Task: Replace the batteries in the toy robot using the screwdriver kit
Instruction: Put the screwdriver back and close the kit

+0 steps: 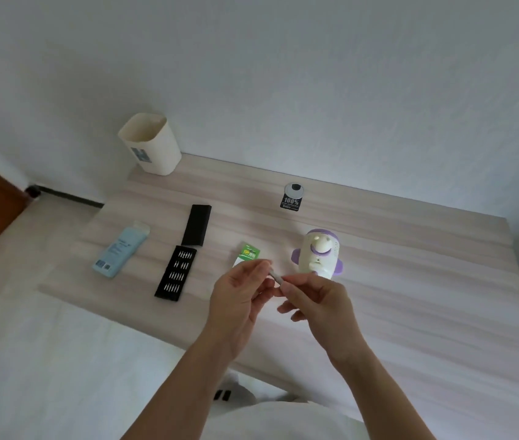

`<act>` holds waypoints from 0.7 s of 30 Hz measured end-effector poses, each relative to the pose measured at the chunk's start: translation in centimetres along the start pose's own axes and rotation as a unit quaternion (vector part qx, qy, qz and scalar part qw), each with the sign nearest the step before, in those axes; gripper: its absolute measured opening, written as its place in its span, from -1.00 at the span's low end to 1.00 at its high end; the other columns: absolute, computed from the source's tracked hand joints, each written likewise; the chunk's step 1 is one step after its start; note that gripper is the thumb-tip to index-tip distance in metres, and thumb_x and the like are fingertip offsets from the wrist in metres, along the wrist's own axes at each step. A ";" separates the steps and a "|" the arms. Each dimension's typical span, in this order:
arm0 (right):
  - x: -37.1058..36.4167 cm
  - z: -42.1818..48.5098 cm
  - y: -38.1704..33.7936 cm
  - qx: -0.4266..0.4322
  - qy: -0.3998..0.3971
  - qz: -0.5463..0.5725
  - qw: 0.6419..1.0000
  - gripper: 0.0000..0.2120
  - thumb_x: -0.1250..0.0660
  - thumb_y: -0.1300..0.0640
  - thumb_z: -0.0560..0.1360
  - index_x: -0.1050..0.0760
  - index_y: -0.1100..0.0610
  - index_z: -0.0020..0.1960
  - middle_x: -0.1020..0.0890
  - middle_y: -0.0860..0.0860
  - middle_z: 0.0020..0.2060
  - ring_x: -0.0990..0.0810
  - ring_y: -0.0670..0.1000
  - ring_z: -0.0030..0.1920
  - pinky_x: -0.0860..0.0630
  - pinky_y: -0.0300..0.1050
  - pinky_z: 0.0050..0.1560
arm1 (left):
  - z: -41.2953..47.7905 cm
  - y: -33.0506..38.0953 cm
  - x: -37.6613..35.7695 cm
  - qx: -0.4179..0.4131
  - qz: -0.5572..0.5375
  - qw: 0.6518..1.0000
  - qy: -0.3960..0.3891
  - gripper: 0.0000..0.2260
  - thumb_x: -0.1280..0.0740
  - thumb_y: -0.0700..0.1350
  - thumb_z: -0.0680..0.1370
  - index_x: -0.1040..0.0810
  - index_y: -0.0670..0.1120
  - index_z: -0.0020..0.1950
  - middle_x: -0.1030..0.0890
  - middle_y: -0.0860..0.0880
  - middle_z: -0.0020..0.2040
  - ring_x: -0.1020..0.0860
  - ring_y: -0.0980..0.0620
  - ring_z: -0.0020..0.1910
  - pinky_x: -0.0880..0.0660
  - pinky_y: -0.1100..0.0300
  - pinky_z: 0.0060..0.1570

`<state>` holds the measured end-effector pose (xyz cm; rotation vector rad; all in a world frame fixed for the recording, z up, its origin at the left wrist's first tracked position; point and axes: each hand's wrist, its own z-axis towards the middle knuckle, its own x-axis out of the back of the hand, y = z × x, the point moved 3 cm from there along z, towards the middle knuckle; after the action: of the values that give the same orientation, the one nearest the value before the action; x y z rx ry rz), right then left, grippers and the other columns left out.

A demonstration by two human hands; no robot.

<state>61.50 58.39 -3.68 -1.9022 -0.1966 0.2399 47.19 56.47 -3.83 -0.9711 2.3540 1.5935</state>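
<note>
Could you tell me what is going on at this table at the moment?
A person holds a small grey screwdriver in both hands above the table. The right hand grips the handle and the left hand pinches the far end. The toy robot sits untouched just beyond the hands, with a green battery pack beside it. The open black bit tray and its lid lie further left.
</note>
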 end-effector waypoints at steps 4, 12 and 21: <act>-2.1 0.9 0.3 0.024 -0.039 -0.072 0.996 -0.94 -0.43 0.18 0.52 -0.63 0.06 -0.01 -0.74 -0.03 -0.22 -0.71 -0.03 -0.26 -0.54 -0.26 -0.23 | -0.2 0.6 2.1 0.009 -0.034 0.999 0.033 -0.92 -0.43 -0.18 0.42 -0.69 -0.17 -0.15 -0.63 -0.18 -0.21 -0.61 -0.05 -0.23 -0.64 0.17 -0.16; -7.5 3.5 0.5 0.066 -0.058 -0.182 0.979 -0.97 -0.45 0.07 0.51 -0.62 -0.01 -0.11 -0.71 -0.09 -0.26 -0.69 -0.06 -0.33 -0.62 -0.12 -0.20 | 1.1 2.9 6.9 -0.011 -0.035 0.998 0.045 -0.87 -0.41 -0.18 0.42 -0.63 -0.19 -0.08 -0.65 -0.10 -0.27 -0.63 0.02 -0.30 -0.62 0.20 -0.22; -17.0 7.0 1.8 0.126 -0.013 -0.305 0.944 -0.94 -0.48 0.02 0.48 -0.60 -0.04 -0.13 -0.64 -0.22 -0.25 -0.63 -0.13 -0.24 -0.57 -0.21 -0.22 | 4.7 7.7 15.8 0.025 0.024 0.998 0.052 -0.79 -0.45 -0.09 0.39 -0.68 -0.15 -0.04 -0.65 -0.10 -0.18 -0.62 0.03 -0.19 -0.58 0.18 -0.15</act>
<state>43.32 59.92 -6.46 -1.5001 -0.7235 -0.1273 29.34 55.50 -6.93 -1.0177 2.4905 1.5289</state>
